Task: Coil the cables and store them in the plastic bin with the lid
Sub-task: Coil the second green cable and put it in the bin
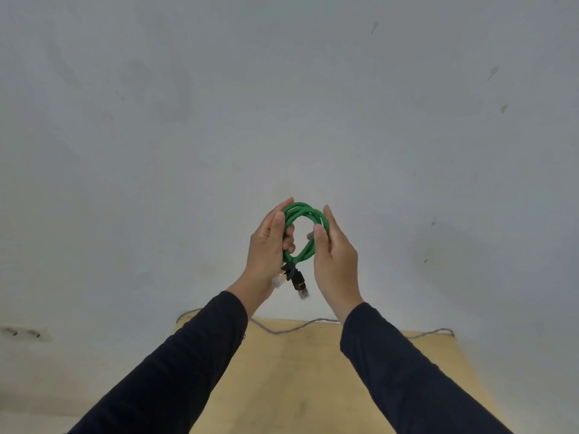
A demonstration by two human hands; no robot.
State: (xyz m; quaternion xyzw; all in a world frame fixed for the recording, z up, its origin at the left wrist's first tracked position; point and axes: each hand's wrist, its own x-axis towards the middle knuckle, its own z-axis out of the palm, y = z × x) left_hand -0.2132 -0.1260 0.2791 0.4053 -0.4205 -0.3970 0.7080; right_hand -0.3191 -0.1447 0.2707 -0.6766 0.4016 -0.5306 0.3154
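A green cable (305, 214) is wound into a small coil and held up in the air in front of the wall. My left hand (269, 249) grips the coil's left side, fingers curled through the loop. My right hand (335, 258) holds the right side, thumb over the strands. Two connector ends hang below the coil: a clear plug (279, 280) by my left wrist and a black plug (299, 281) beside it. The plastic bin and its lid are out of sight.
A tan wooden table (297, 371) lies below my arms. A thin grey cable (282, 330) runs along its far edge against the pale wall (282, 104). A wall socket (25, 333) sits low at the left.
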